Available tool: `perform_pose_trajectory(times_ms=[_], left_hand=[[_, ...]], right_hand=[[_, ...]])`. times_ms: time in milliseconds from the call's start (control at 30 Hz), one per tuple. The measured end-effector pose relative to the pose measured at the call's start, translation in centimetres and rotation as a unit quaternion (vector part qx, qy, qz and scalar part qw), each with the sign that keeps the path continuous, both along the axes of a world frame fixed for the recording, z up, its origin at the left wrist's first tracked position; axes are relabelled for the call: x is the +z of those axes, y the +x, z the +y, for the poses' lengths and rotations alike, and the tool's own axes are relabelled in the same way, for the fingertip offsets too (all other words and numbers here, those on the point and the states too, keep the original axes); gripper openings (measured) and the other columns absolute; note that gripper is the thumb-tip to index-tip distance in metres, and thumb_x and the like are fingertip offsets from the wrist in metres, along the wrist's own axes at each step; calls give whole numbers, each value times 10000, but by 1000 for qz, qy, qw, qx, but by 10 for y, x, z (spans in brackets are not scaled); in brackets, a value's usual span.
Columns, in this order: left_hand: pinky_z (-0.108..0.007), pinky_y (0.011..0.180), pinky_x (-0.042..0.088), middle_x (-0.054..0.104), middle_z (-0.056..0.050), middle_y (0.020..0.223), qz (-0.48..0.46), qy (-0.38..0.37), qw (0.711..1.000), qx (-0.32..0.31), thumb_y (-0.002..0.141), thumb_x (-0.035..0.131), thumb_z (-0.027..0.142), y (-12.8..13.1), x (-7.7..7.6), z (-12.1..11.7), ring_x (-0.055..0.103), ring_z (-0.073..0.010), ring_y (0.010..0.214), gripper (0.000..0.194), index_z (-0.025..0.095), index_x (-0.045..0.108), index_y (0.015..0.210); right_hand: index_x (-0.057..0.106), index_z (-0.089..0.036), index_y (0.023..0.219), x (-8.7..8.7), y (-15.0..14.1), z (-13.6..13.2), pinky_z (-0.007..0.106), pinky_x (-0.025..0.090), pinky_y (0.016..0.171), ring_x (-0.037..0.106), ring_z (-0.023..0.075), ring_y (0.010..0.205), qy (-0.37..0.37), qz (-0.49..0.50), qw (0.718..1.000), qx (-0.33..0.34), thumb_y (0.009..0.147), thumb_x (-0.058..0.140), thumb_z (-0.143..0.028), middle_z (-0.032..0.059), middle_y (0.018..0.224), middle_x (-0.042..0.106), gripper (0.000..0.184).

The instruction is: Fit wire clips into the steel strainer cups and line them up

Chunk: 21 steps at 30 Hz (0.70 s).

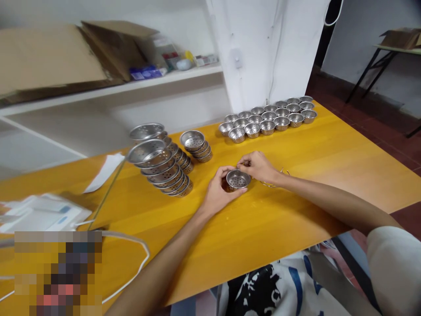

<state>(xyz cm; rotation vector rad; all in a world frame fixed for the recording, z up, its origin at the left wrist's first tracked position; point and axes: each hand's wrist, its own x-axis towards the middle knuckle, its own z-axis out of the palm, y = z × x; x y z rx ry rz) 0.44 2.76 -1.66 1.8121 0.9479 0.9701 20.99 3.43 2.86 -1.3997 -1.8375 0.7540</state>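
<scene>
A small perforated metal strainer cup (238, 180) is upright on the yellow table, its hole-punched bottom visible from above. My left hand (217, 189) is closed around its left side, the thumb along the near edge and the fingers at the far side. At the cup's far right rim, my right hand (258, 166) makes a pinch; whatever lies between those fingertips is too small to make out. Thin bent metal wires (268, 184) lie under and beside my right wrist.
Leaning stacks of strainer cups (161, 173) stand to the left, with a shorter stack (195, 145) behind. Several single cups (268, 127) fill rows at the back right. A white device (46, 215) and a cable (144, 250) lie at left. Above is a shelf (184, 74) with cardboard boxes.
</scene>
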Motion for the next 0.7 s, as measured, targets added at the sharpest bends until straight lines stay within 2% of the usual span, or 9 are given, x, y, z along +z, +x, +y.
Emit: perform_pose_trajectory(times_ms=[100,167,267,333,400,467,567,633,700], left_hand=[[-519,1105,531,736,-118,1243,35,15,999,-18,719,968,443,0,0,1,715,-307,1161,614,219,678,1212],[-517,1120,521,733,-122,1250,41,16,999,-27,740,954,444,-1,1,2,707,-308,1170,549,207,718,1176],[-469,1071,548,746,-110,1212,22,-21,999,-34,755,936,443,-2,6,4,715,-286,1123,515,191,718,1148],[-422,1001,572,758,-89,1136,18,-52,997,-48,756,936,448,-5,10,6,725,-263,1046,512,182,709,1131],[-379,923,582,758,-66,1057,18,-74,995,-69,757,937,454,-8,14,8,723,-239,967,508,178,704,1114],[-348,858,578,746,-45,994,18,-88,992,-91,751,939,461,-10,17,10,710,-217,900,497,180,701,1083],[-328,827,570,735,-30,984,17,-98,989,-111,722,949,454,-13,19,13,689,-201,874,514,190,700,1086],[-330,829,566,731,-28,998,18,-98,988,-115,706,954,440,-13,19,14,682,-201,884,537,195,699,1111],[-332,824,560,725,-28,1001,18,-102,988,-118,702,953,427,-14,20,15,678,-202,882,550,197,696,1131]], right_hand=[[811,-125,925,-8,-2,5,236,410,644,564,108,647,-30,92,995,-13,929,699,-184,18,742,721,127],[788,-127,933,-10,-2,7,228,407,606,554,100,628,-71,178,981,3,949,682,-209,33,795,745,135],[787,-136,939,-8,6,9,231,333,511,450,74,535,-145,250,951,112,978,692,-315,56,885,794,206],[813,-145,984,-4,12,9,236,286,485,404,62,515,-170,246,934,195,977,730,-417,74,968,821,285],[827,-156,1035,-3,17,8,233,296,496,424,61,539,-175,237,925,241,970,751,-512,88,1046,830,370],[818,-161,1038,-3,18,8,227,379,557,521,81,616,-178,238,919,260,937,783,-567,89,1051,827,421],[772,-159,959,-6,16,7,246,478,698,637,126,760,-185,237,911,281,821,898,-543,51,919,795,427],[728,-159,904,-6,16,6,252,481,726,633,126,765,-184,225,910,296,793,920,-519,19,847,756,423],[698,-159,873,-5,16,5,255,468,727,607,119,758,-173,211,911,309,834,884,-526,7,830,725,413]])
